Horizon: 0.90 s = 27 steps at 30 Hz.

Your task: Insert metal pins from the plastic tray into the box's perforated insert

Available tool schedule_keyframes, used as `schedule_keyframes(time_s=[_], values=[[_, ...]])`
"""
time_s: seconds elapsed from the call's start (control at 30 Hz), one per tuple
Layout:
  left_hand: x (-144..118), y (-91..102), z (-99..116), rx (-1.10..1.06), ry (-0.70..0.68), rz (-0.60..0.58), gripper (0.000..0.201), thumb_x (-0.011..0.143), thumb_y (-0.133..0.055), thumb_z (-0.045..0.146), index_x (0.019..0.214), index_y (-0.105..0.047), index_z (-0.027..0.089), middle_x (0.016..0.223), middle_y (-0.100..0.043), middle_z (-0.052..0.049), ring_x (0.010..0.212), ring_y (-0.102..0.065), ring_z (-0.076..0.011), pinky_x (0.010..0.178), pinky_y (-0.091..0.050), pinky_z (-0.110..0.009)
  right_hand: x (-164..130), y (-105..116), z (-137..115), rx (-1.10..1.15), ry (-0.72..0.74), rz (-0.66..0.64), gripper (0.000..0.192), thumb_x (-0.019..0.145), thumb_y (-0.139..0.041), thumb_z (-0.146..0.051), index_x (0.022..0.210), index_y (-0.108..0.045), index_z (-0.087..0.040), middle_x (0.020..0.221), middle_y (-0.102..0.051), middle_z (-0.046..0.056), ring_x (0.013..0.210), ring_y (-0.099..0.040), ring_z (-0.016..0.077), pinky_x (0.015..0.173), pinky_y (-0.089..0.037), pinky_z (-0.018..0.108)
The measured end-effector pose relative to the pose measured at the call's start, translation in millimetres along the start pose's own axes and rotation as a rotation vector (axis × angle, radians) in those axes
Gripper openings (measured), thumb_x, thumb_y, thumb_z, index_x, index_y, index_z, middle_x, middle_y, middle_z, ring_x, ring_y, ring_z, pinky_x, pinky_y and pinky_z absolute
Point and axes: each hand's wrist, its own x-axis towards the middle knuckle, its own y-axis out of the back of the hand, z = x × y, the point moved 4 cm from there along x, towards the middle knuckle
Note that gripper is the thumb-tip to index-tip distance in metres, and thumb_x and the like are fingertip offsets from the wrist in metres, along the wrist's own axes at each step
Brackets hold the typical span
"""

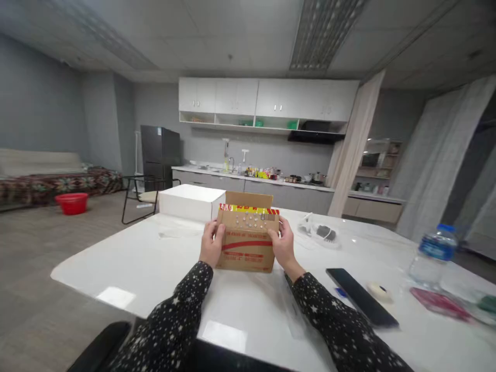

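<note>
Both hands, the left hand (211,247) and right hand (284,245), are clamped on the sides of a small printed cardboard box (246,240) standing mid-way on the glossy white tabletop (116,258), its contents hidden behind the raised rear flap.

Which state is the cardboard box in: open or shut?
Open. The cardboard box has its back flap standing up above the rim, while the left hand and right hand grip its sides.
</note>
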Motion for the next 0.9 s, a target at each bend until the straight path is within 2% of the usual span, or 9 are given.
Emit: schedule_keyframes(time_s=[0.2, 0.4, 0.63, 0.77, 0.9], values=[[-2.6, -1.9, 5.0, -0.055, 0.036, 0.0, 0.038, 0.089, -0.062, 0.054, 0.104, -0.062, 0.019, 0.115, -0.066, -0.009, 0.105, -0.064, -0.0228, 0.091, -0.054, -0.035, -1.3, 0.4, -3.3, 0.018, -0.006, 0.011, 0.047, 0.076, -0.062, -0.023, 0.122, -0.053, -0.019, 0.114, -0.07, 0.012, 0.101, -0.068, 0.0258, 0.084, -0.057, 0.04], [-3.0, -3.9, 10.4, -0.157, 0.057, 0.037, 0.035, 0.086, -0.069, 0.05, 0.103, -0.057, 0.021, 0.107, -0.068, -0.007, 0.097, -0.069, -0.0207, 0.086, -0.058, -0.036, -2.3, -1.4, -4.2, 0.052, -0.027, 0.001, 0.049, 0.078, -0.061, -0.022, 0.125, -0.049, -0.022, 0.118, -0.07, 0.012, 0.103, -0.069, 0.0264, 0.079, -0.058, 0.038], [-1.8, -2.9, 4.9, -0.157, 0.038, 0.017, 0.037, 0.088, -0.066, 0.046, 0.115, -0.056, 0.022, 0.12, -0.066, -0.009, 0.11, -0.065, -0.0224, 0.094, -0.056, -0.038, -3.2, -2.2, -4.0, 0.064, -0.03, -0.01, 0.047, 0.08, -0.06, -0.021, 0.125, -0.048, -0.023, 0.117, -0.071, 0.012, 0.105, -0.07, 0.027, 0.081, -0.059, 0.04], [11.2, -1.8, 12.1, -0.074, 0.042, -0.009, 0.042, 0.089, -0.064, 0.047, 0.123, -0.057, 0.023, 0.127, -0.063, -0.01, 0.119, -0.06, -0.0248, 0.1, -0.051, -0.042, -2.8, -2.2, -1.8, 0.075, -0.035, -0.019, 0.048, 0.08, -0.061, -0.022, 0.126, -0.047, -0.023, 0.117, -0.07, 0.012, 0.105, -0.07, 0.027, 0.084, -0.059, 0.042], [31.3, -6.5, 28.9, -0.033, 0.022, -0.054, 0.04, 0.09, -0.061, 0.052, 0.114, -0.063, 0.02, 0.116, -0.067, -0.009, 0.11, -0.063, -0.0249, 0.094, -0.053, -0.04, -2.6, -1.8, -1.9, 0.087, -0.028, -0.019, 0.049, 0.08, -0.062, -0.022, 0.126, -0.047, -0.023, 0.121, -0.068, 0.013, 0.108, -0.068, 0.0271, 0.085, -0.059, 0.043]])
